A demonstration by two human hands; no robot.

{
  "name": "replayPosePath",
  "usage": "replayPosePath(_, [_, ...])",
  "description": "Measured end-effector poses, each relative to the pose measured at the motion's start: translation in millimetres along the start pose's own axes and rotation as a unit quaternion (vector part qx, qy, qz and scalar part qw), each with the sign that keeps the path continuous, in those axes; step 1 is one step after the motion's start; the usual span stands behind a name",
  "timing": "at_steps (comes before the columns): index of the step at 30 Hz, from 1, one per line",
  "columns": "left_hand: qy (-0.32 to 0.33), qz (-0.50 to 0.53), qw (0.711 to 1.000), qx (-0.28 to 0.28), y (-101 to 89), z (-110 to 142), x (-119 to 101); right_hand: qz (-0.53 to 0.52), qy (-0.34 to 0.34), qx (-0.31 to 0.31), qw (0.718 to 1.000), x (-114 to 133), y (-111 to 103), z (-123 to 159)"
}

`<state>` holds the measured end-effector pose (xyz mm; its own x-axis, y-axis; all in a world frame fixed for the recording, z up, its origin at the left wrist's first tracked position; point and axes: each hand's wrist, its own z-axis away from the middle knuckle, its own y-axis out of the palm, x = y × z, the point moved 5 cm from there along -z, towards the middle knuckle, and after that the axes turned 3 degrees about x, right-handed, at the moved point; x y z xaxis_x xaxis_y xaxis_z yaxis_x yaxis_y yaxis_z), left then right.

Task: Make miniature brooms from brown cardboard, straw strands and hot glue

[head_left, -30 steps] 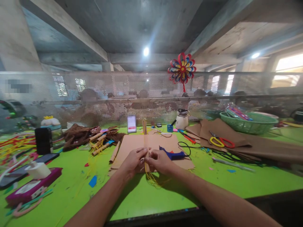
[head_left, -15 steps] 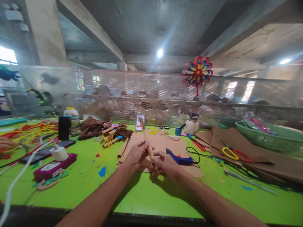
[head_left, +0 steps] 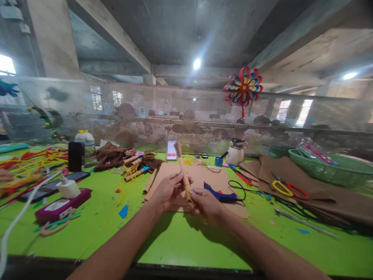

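Over a tan cardboard sheet (head_left: 201, 175), a slim rolled brown paper tube (head_left: 182, 168) is held upright at a slight tilt. My left hand (head_left: 169, 191) pinches its middle between thumb and fingers. Lower down, my right hand (head_left: 204, 200) is closed around the bottom end, where yellow strands show along the tube. The tube's top reaches in front of a phone with a lit screen (head_left: 171, 151). Right of my right hand, a blue glue gun (head_left: 221, 194) lies on the cardboard.
Scissors (head_left: 287, 188), brown sheets (head_left: 271, 171) and a green basket (head_left: 317, 167) are on the right. Paper tubes (head_left: 134, 173), a purple power strip (head_left: 62, 206) and a white cable (head_left: 17, 217) lie left. Another person's hand (head_left: 6, 175) is at the far left. A mesh screen (head_left: 163, 105) stands behind.
The tube has turned slightly in my fingers, and the yellow strands at its lower end now lie closer along it. My hands stay in nearly the same place; the view has shifted slightly.
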<state>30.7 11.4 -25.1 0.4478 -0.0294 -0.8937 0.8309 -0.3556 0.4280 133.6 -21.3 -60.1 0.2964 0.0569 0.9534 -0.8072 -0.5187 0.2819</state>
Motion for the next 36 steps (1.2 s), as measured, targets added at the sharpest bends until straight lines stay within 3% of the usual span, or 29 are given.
replayPosePath(6, [-0.028,0.013,0.999,-0.010,-0.5,2,0,-0.023,-0.004,0.053,0.998,7,5,3])
replayPosePath(11, [-0.011,0.003,1.000,-0.022,-1.9,2,-4,0.004,-0.001,0.018,1.000,3,-2,1])
replayPosePath(14, [-0.004,0.000,1.000,-0.028,-3.0,1,-5,0.084,-0.003,-0.024,0.996,2,-6,0])
replayPosePath(18, [0.017,0.009,0.998,-0.054,-8.0,-3,-5,0.264,-0.035,-0.090,0.960,3,-13,-1])
replayPosePath(23, [0.038,0.014,0.996,-0.074,-14.9,-7,-5,0.464,-0.151,-0.147,0.860,14,-12,4])
replayPosePath(25, [0.043,0.014,0.996,-0.081,-16.7,-7,-5,0.501,-0.176,-0.150,0.834,16,-9,6])
replayPosePath(29, [0.036,0.008,0.995,-0.091,-17.5,-7,-6,0.513,-0.191,-0.162,0.821,18,-8,9])
replayPosePath(36, [0.030,-0.013,0.996,-0.086,-15.5,-6,-6,0.497,-0.187,-0.162,0.831,21,-6,12])
